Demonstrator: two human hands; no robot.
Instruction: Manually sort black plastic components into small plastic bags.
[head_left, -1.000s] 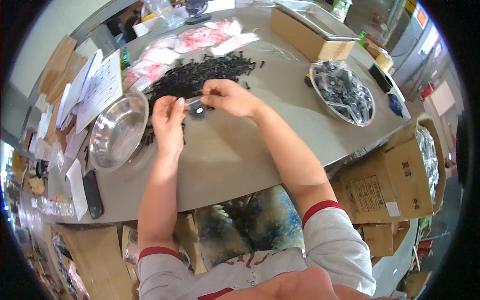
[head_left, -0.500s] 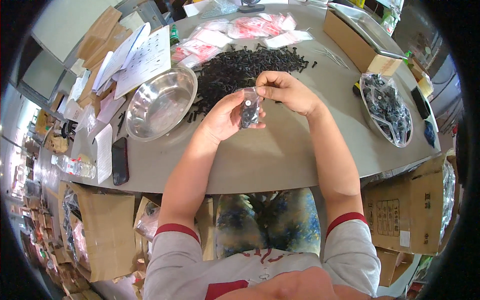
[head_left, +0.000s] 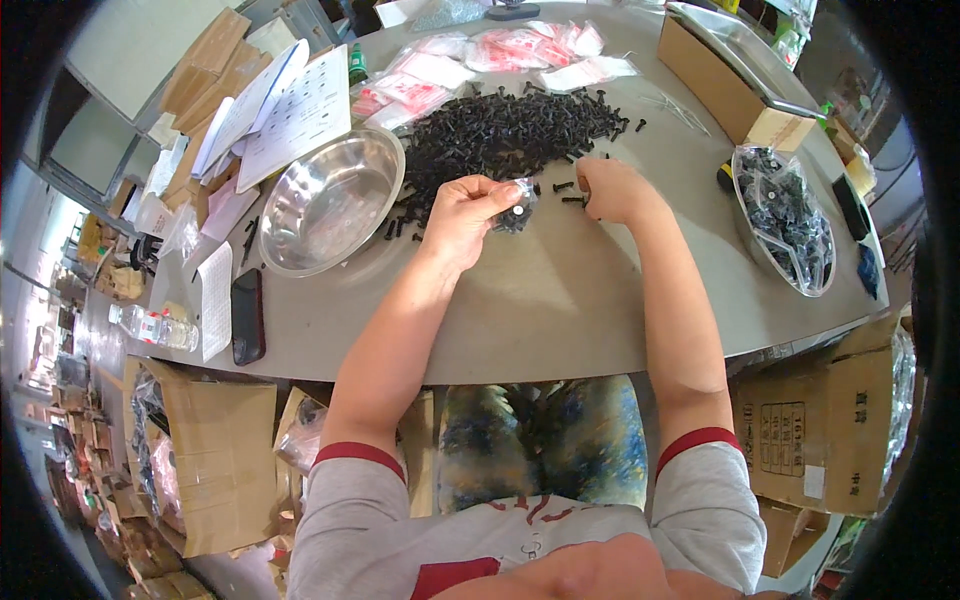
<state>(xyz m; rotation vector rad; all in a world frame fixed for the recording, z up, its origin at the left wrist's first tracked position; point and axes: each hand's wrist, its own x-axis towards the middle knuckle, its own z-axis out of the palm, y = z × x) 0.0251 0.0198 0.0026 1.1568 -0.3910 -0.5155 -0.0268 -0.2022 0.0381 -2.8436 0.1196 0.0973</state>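
Note:
My left hand (head_left: 466,215) pinches a small clear plastic bag (head_left: 516,212) with black screws and a white round spot in it. The bag hangs out to the right of the fingers, above the table. My right hand (head_left: 617,190) is apart from the bag, low at the near right edge of a wide pile of black screws (head_left: 500,135). Its fingers are curled in, and what lies between them is hidden. Two loose screws (head_left: 564,187) lie beside its fingertips, the nearer one apparently touching them.
Left of the pile stands a steel bowl (head_left: 325,215), with a phone (head_left: 248,315), papers (head_left: 297,115) and a water bottle (head_left: 155,327) further left. Red-and-white plastic bags (head_left: 425,75) lie behind the pile. A bowl of filled bags (head_left: 785,215) and a carton (head_left: 725,85) stand right.
My right hand has let go of the plastic bag and moved right, down beside the loose screws. My left hand keeps the bag, now turned sideways. The whole view has shifted slightly.

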